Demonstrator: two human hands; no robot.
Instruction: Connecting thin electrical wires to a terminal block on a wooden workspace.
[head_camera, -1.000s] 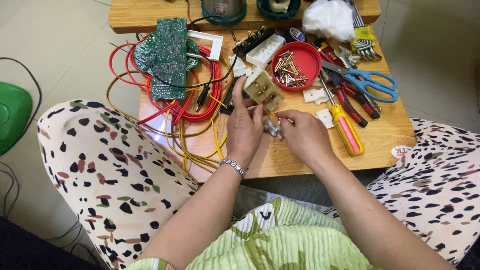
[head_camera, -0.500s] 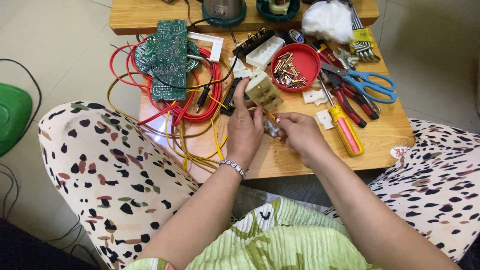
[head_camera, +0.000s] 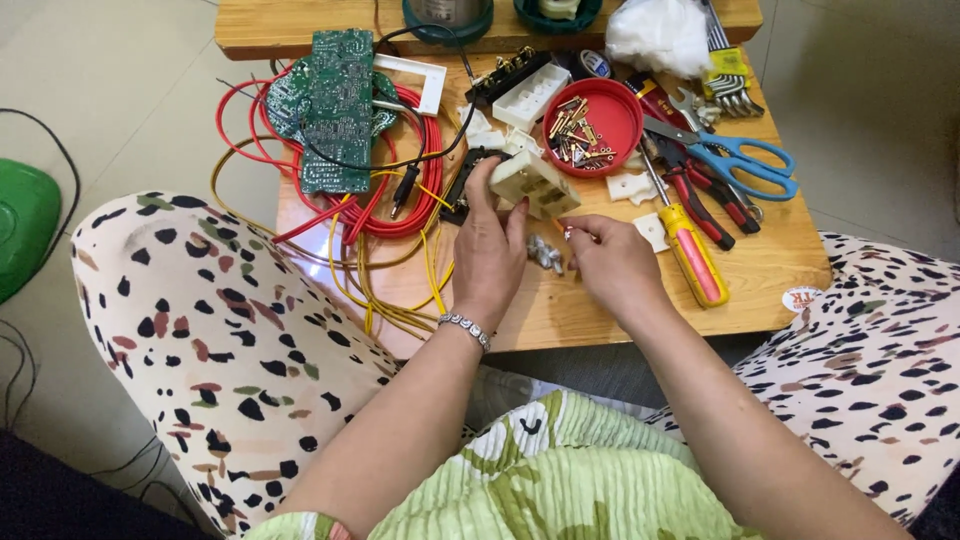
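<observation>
Setting: a person sits at a low wooden table (head_camera: 760, 275), spotted-print knees on either side and a green ribbed garment in the lap.
Left hand: the left hand (head_camera: 488, 255) grasps a cream plastic socket block (head_camera: 533, 183), thumb on its near left side and fingertips along its lower edge, lifting it tilted just above the tabletop; a beaded bracelet (head_camera: 465, 329) circles the wrist.
Right hand: the right hand (head_camera: 610, 265) is curled just right of the block, thumb and forefinger pinched on something small and shiny; what it is cannot be told at this size.
Between the hands: a small heap of silvery metal parts (head_camera: 546, 254) lies on the wood, below the block and just beside both hands.
Left of the block: coils of red and yellow wire (head_camera: 385, 215) spill over the table edge, with a green circuit board (head_camera: 338, 110) lying on top of them.
Behind the block: a red round lid (head_camera: 622, 127) holds brass screws and pins.
Right side: a yellow-handled screwdriver (head_camera: 692, 253) lies near the right hand; farther back are blue-handled scissors (head_camera: 745, 163) and red-handled pliers (head_camera: 705, 190).
</observation>
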